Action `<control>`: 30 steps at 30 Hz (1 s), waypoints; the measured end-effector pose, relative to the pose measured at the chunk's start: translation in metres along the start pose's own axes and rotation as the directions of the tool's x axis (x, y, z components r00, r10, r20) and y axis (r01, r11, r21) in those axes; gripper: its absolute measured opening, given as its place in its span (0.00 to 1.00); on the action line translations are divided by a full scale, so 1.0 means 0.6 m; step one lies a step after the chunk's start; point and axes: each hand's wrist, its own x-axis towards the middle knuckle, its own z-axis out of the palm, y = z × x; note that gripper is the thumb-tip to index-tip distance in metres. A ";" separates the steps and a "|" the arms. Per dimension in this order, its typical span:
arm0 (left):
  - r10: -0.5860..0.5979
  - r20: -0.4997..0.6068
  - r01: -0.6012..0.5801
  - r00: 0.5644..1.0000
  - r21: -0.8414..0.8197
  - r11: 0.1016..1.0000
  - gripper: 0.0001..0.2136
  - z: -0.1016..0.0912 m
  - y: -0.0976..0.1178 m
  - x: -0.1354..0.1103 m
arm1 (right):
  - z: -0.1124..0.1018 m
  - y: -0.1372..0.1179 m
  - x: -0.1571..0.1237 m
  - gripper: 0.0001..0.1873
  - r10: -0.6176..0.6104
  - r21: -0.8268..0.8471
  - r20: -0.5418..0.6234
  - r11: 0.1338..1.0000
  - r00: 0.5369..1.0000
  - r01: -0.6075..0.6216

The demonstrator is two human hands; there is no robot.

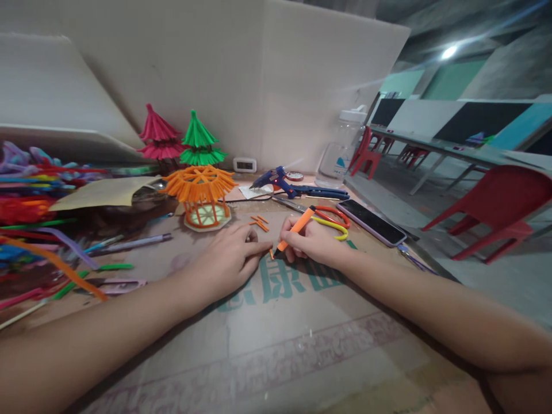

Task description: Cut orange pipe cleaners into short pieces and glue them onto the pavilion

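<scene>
The right hand (304, 237) is gripping an orange marker (297, 228) snugly. A small orange stick (271, 254) is lying on the desk (194, 356) just left of its tip, pointing roughly away from the person; the left hand (230, 256) is resting partly open, forefinger touching the stick's far end.

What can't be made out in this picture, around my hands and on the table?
In the head view:
Contact between the slim orange-and-black marker and the short orange stick by the left hand: too small, blurred.
Base of the green tiered model: hidden behind the orange-roofed round pavilion.
Display of the small white box: too small to read.
Multicoloured fuzzy-stem pile: cut off by the left edge.
</scene>
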 end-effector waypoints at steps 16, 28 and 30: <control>-0.009 0.030 0.007 1.000 0.048 0.999 0.17 -0.003 0.005 0.001 | -0.001 0.006 -0.002 0.07 -0.035 0.000 0.024 0.999 0.999 0.035; -0.018 0.035 0.016 0.999 0.064 0.998 0.17 0.002 0.001 -0.002 | 0.000 0.003 -0.003 0.06 -0.019 -0.012 0.023 1.000 1.000 0.019; -0.019 0.031 0.016 0.999 0.070 0.997 0.17 0.002 0.000 -0.002 | 0.000 0.005 -0.002 0.06 -0.027 -0.007 0.021 1.000 0.999 0.027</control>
